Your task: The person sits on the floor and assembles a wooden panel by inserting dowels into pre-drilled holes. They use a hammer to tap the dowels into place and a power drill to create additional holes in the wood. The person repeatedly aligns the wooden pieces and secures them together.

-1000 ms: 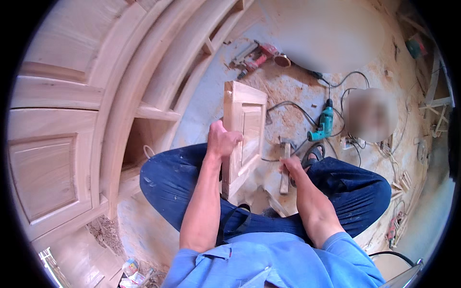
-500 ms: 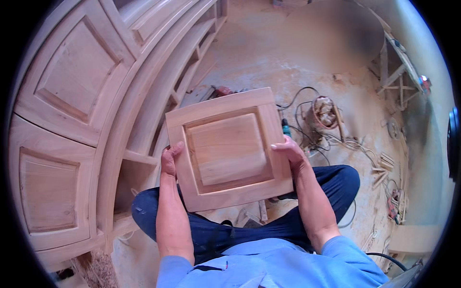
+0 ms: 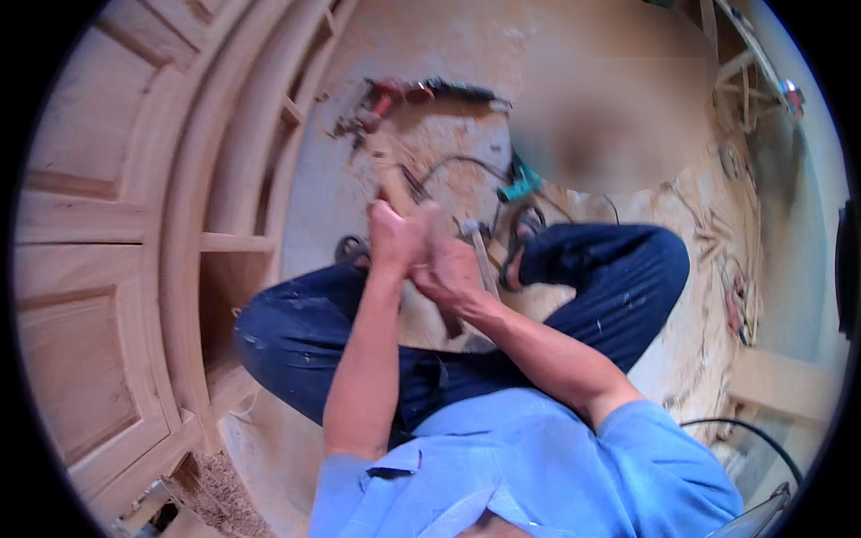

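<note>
Between my knees, a wooden cabinet door stands turned nearly edge-on, so only a narrow pale strip of it shows. My left hand is closed on it from the left. Lower down and to the right, my right hand is closed round it too. Motion blurs both hands, and most of the fingers are hidden. Just right of my right hand lies a hammer with a metal head and a wooden handle.
A wooden cabinet with panelled doors and open compartments runs along my left. On the dusty floor ahead are a green power tool and a red power tool with cords. Wood offcuts lie to the right. A blurred patch hides the upper right.
The cabinet door has turned from facing me to nearly edge-on. My hands have come close together from its two sides. My view has shifted, showing the hammer and tools.
</note>
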